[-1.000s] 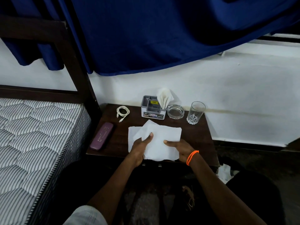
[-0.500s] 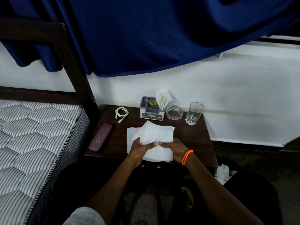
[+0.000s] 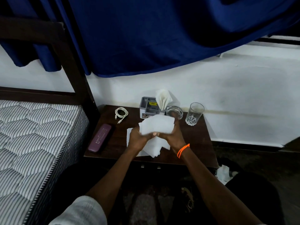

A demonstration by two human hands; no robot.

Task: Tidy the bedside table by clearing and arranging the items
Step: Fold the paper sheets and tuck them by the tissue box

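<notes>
Two large masses fill the far and left of the view: a blue curtain hanging across the white wall, and a striped quilted mattress on the left, framed by a dark wooden bed post.

Dark wooden surface stands just right of the mattress, against the wall.

Both hands meet over the near middle of the surface. Left hand grips the left side of a bunch of white tissue sheets; right hand grips the right side, fingers curled up around the paper. Sheets are lifted and partly folded over, their lower corners hanging toward the near edge. More white paper lies flat on the surface just left of the hands. Orange bead bracelet sits on the right wrist.

Far edge, left to right: coiled white cable; grey organizer box with a folded napkin upright in its right compartment; clear glass ashtray touching or just beside the box; empty drinking glass, upright, near the right corner.

Purple case lies along the left edge, near the mattress.
</notes>
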